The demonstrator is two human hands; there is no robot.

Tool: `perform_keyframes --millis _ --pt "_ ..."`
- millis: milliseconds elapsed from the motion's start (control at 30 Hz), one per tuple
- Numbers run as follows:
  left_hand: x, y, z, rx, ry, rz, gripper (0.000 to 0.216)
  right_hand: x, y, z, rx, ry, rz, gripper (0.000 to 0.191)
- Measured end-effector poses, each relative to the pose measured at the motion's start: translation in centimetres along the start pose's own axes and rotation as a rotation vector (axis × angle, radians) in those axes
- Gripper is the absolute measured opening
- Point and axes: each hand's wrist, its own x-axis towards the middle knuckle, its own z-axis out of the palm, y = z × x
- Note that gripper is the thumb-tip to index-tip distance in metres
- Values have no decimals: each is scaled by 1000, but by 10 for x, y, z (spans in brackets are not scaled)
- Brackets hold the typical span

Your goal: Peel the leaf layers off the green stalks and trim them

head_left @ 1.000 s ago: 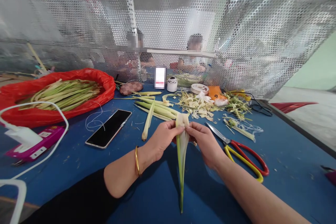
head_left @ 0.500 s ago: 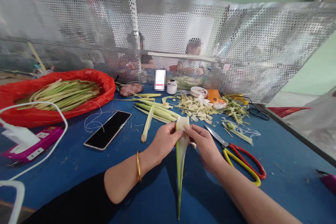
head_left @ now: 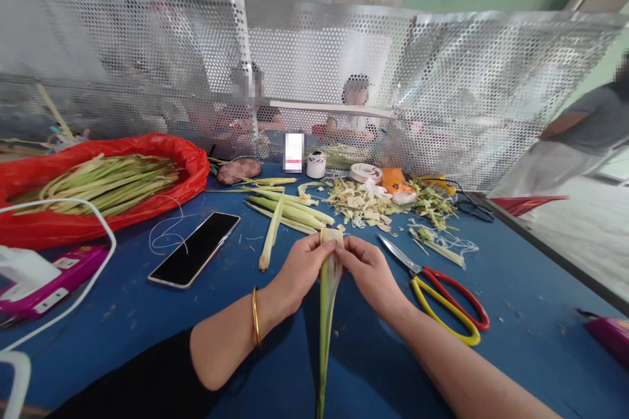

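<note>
Between both hands is a long pale-green leaf, broad and whitish at its upper end and narrowing toward me. My left hand pinches the left side of the broad end with thumb and fingers. On the other side my right hand grips the same end, its thumb close to the left thumb. Several cut green stalks lie on the blue table just beyond my left hand. Scissors with one red and one yellow handle rest to the right of my right hand, blades pointing away from me.
A black-screened phone and a purple power strip are on the left, near a red bag of long leaves. Scraps, tape and thread lie ahead. A perforated metal screen stands behind; people sit beyond it.
The broad end of the leaf looks narrower and more folded between my fingers. My view has shifted slightly right, and a walking person in grey has appeared at the right edge.
</note>
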Motion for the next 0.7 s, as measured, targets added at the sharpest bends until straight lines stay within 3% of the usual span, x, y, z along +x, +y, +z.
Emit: perform_keyframes --millis 367,600,700 --pt "-6 10 5 5 -33 19 24 -3 -8 -1 495 -111 207 16" --pt "-5 5 4 6 -74 15 25 -1 -8 1 344 10 156 26" --pt "-6 5 5 3 -56 21 27 0 -8 2 276 -8 112 31"
